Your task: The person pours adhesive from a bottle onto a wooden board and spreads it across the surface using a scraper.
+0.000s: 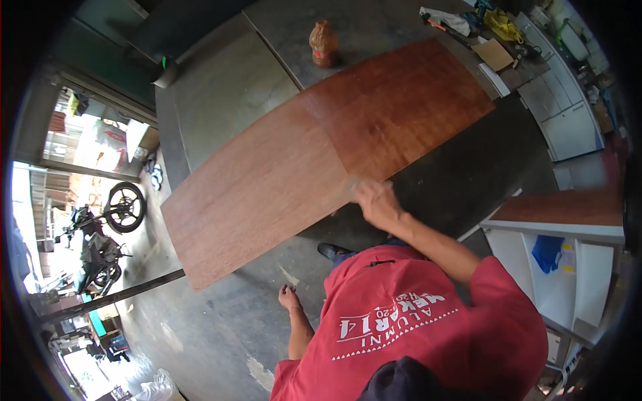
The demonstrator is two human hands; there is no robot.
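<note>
A long wooden board (254, 180) lies across the work surface. Its left half is pale and dull, while the right half is a glossy reddish brown. My right hand (378, 202) is at the board's near edge, where the two tones meet. Its fingers are closed around something small and greyish, blurred by motion, whose kind I cannot make out. My left hand (289, 297) hangs low beside my body, away from the board, its fingers loosely curled with nothing visible in them. Beyond the board's far edge stands a brown-stained plastic bottle (324, 45).
Cloths and tools (461, 27) lie at the far right, near white cabinets (562, 100). A white shelf unit (555, 267) holding a blue cloth (548, 254) stands close on my right. A motorcycle (100, 240) is parked at the left. A dark beam (120, 294) extends left from the board's end.
</note>
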